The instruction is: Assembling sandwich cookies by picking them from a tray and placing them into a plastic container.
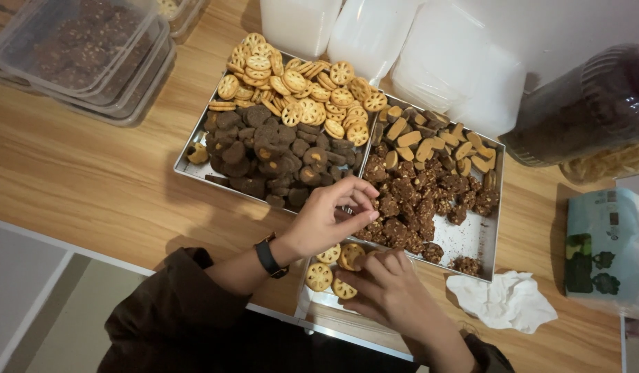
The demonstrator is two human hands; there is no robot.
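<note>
My left hand reaches over the near edge of a metal tray, its fingertips pinched at a dark chocolate cookie; whether it grips one I cannot tell. My right hand rests lower, fingers on round lattice cookies lying in a small clear container at the table's front edge. A black watch sits on my left wrist.
A second metal tray on the left holds lattice cookies and dark cookies. Clear lidded boxes stand far left, white lids at the back, a dark jar and a crumpled tissue at right.
</note>
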